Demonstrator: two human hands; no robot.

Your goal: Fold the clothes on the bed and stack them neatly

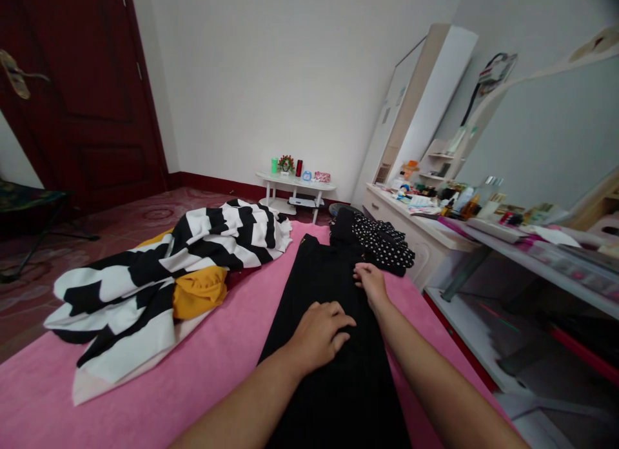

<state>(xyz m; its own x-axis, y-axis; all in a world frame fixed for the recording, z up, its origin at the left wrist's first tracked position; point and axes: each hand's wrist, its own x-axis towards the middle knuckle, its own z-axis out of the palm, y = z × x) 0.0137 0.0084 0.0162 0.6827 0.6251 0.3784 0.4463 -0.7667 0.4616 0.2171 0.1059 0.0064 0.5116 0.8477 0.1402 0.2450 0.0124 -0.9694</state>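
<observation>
A long black garment (333, 384) lies spread out lengthwise on the pink bed cover (242, 346), with small gold-coloured bits near its upper corners. My left hand (322, 329) rests on the middle of it, fingers loosely bent and the thumb apart from them. At its upper right edge, my right hand (370, 281) has its fingers bent together against the cloth. Just beyond that hand sits a pile of dark folded clothes, with a black-and-white polka-dot piece (382, 242) showing.
To the left, a black-and-white patterned cloth (222, 236) lies heaped with a mustard-yellow garment (200, 291). A low white table (294, 179) with small items stands by the wall. Along the right are a cluttered dresser (416, 220) and a grey-edged table (546, 262).
</observation>
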